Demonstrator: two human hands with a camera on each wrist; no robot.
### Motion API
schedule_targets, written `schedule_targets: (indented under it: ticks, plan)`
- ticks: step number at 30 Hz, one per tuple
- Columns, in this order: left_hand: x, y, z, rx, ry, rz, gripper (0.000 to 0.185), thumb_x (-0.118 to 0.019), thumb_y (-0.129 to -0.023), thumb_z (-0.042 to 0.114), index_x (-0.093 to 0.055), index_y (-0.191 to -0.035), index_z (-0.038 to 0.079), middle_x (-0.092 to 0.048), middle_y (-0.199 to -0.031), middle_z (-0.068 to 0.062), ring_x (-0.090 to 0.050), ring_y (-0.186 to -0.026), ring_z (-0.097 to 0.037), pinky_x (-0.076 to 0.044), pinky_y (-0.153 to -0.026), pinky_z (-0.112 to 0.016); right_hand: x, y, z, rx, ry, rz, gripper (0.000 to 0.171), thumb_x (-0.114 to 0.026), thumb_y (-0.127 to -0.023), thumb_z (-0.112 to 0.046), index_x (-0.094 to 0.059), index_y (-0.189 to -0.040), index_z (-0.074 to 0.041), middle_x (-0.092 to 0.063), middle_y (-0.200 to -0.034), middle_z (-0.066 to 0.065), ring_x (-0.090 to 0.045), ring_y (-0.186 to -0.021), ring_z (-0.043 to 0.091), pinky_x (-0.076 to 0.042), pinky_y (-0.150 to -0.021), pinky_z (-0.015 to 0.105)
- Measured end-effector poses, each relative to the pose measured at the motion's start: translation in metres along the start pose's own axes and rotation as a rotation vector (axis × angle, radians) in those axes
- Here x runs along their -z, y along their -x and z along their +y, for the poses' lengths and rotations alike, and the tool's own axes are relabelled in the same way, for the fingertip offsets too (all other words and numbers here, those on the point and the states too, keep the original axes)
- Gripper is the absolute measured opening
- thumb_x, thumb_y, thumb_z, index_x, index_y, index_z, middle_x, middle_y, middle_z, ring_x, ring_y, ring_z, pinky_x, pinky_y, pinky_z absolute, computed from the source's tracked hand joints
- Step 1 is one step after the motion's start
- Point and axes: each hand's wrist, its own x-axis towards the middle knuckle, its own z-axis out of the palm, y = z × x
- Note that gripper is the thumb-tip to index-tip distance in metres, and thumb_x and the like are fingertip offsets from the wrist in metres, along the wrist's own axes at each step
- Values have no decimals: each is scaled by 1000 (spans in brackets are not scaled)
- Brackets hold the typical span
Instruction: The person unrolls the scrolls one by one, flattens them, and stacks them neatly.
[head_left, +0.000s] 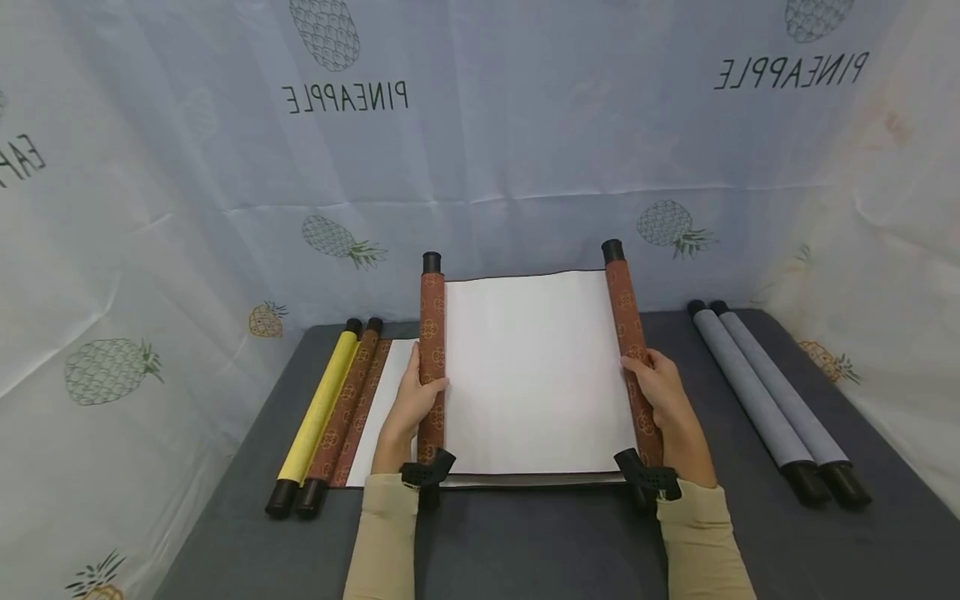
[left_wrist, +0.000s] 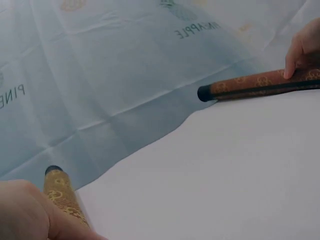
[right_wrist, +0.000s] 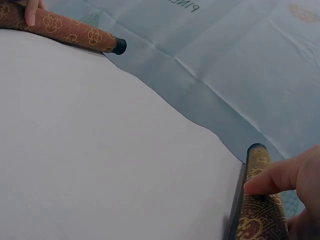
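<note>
A scroll of blank white paper (head_left: 536,375) hangs spread between two brown, flower-patterned rollers with black end knobs. My left hand (head_left: 414,393) grips the left roller (head_left: 432,325), thumb across its front. Around the right roller (head_left: 624,308) my right hand (head_left: 660,385) curls in the same way, and its thumb presses the patterned cloth in the right wrist view. The paper's top edge looks wavy from both wrists. Behind my left forearm, part of another white sheet (head_left: 382,396) with a brown border lies on the table, partly hidden by the raised scroll.
At the table's left lie a yellow roll (head_left: 318,417) and a brown patterned roll (head_left: 341,412), side by side. Two grey rolls (head_left: 750,383) with black ends lie at the right. A pineapple-print curtain (head_left: 495,150) encloses the dark grey table (head_left: 525,550).
</note>
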Motion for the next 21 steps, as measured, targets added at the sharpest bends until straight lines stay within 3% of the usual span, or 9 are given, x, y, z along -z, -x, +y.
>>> schedule_targets:
  ticks: [4,8,11,15,21]
  plan:
    - [-1,3,0,-16,-4,21,87,-55,-93,12,5,-156,12,-5,-163,-19,-18,-149,-40,-26,-115,-61,1,0,0,-15,-7,4,63,-39,-100,-30,-22,-149,6,-35,-146,29,-44,-123,36,-43,-94,42]
    - [-1,4,-1,-39,-27,73,94,-70,-86,17,-7,-157,15,-25,-157,-19,-35,-141,-39,-37,-108,-57,2,4,-2,-32,12,3,78,-51,-97,-30,-9,-152,5,-17,-156,31,-28,-140,45,-33,-112,56]
    - [0,5,1,-47,-43,124,98,-76,-81,15,-13,-156,15,-35,-152,-18,-43,-135,-38,-41,-105,-54,2,7,-4,-35,34,17,89,-61,-92,-28,-4,-152,6,-14,-155,33,-28,-139,47,-33,-112,58]
    - [1,7,4,-65,-48,165,93,-74,-82,12,-16,-155,11,-39,-148,-23,-47,-131,-41,-44,-103,-55,2,9,-5,-36,33,55,87,-64,-90,-25,-10,-150,8,-25,-148,35,-37,-126,43,-39,-104,55]
    - [5,8,6,-61,-48,182,84,-68,-87,10,-18,-154,7,-39,-149,-24,-47,-132,-42,-45,-103,-55,3,10,-5,-64,-3,75,84,-60,-92,-24,-9,-152,6,-13,-155,33,-24,-139,45,-30,-112,58]
